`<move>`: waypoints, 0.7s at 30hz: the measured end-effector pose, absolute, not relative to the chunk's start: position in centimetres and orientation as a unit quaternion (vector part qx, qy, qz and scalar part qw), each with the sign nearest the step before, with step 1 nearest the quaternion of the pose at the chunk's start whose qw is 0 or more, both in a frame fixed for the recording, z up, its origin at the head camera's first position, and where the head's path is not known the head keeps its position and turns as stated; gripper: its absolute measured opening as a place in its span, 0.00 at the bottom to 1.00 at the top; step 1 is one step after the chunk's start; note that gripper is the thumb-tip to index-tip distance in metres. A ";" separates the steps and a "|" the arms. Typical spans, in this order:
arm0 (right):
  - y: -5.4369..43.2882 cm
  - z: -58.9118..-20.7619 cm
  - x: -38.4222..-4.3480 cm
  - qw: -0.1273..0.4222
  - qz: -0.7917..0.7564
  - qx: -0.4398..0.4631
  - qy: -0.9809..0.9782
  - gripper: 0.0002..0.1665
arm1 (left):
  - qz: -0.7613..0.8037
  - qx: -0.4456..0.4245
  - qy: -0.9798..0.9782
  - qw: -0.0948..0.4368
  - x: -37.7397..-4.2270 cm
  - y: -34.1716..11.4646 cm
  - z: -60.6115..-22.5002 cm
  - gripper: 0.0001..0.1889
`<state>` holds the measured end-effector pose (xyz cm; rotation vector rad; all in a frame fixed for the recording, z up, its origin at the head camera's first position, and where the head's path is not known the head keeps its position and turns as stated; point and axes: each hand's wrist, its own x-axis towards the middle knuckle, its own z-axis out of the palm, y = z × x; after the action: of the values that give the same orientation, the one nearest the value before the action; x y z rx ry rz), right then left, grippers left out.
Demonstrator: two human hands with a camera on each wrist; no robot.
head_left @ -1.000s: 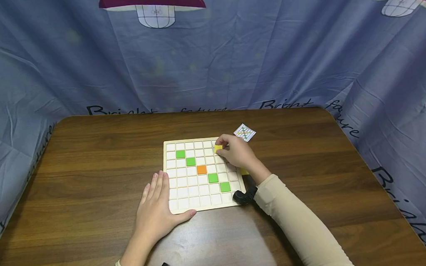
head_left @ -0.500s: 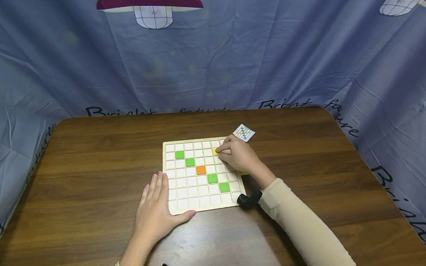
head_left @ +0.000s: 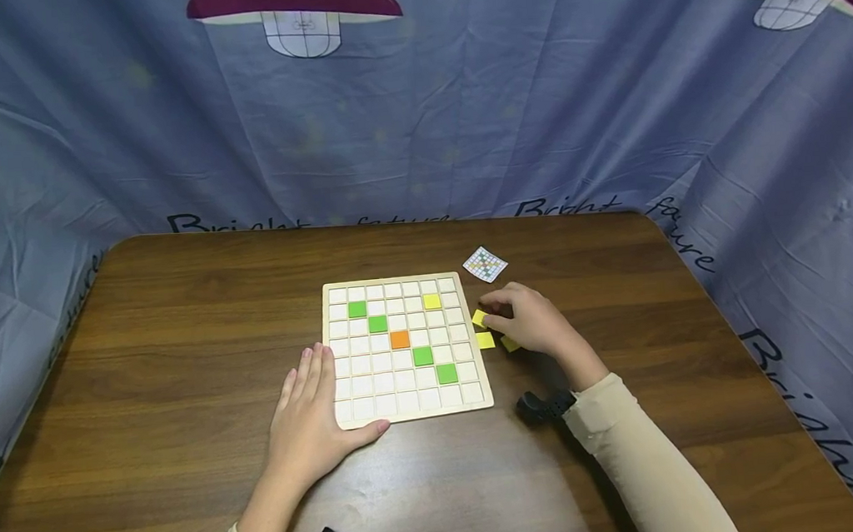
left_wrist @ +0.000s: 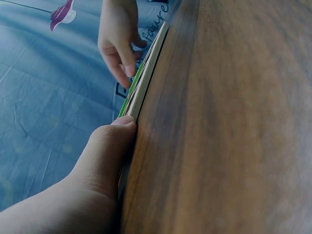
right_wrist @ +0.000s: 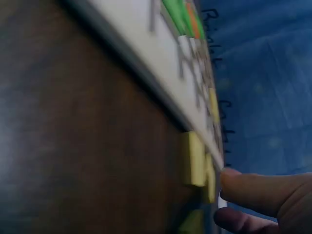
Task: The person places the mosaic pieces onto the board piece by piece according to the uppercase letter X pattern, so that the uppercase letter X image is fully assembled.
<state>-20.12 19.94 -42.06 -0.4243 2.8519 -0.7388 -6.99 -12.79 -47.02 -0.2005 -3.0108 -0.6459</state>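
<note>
A square board (head_left: 416,400) with a grid of white cells lies on the table. Several green tiles (head_left: 422,356), one orange tile (head_left: 400,340) and one yellow tile (head_left: 432,301) sit in its cells. My left hand (head_left: 306,417) rests with straight fingers at the board's left edge, its thumb (left_wrist: 124,121) at the near edge. Just right of the board, my right hand (head_left: 539,320) hovers with bent fingers over loose yellow tiles (head_left: 485,341). In the right wrist view its thumb (right_wrist: 248,187) and fingertips stand apart, beside the yellow tiles (right_wrist: 196,161), holding nothing visible.
A small card (head_left: 485,265) printed with a coloured grid lies beyond the board's far right corner. The brown wooden table (head_left: 176,336) ends at a blue curtain (head_left: 401,134) behind and at both sides.
My right hand has let go of the yellow tile, which lies in an upper right cell, and has moved right to the loose yellow tiles. The left hand has stayed put.
</note>
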 end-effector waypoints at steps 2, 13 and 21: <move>20.1 -42.4 -20.0 0.083 -0.247 -0.146 0.954 0.21 | -0.210 -0.065 -0.975 0.030 -7.0 -12.8 -47.0 0.70; 19.0 -43.0 -20.2 0.044 -0.308 -0.100 0.945 0.08 | -0.212 -0.066 -0.975 0.031 -7.0 -12.8 -47.0 0.70; 14.9 -42.5 -20.3 0.050 -0.369 -0.132 0.919 0.09 | -0.211 -0.065 -0.975 0.029 -7.1 -12.8 -47.0 0.70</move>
<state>-20.34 14.89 -42.53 -0.4030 2.7981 -1.1229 -7.05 -12.83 -46.98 -0.1991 -3.0081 -0.6513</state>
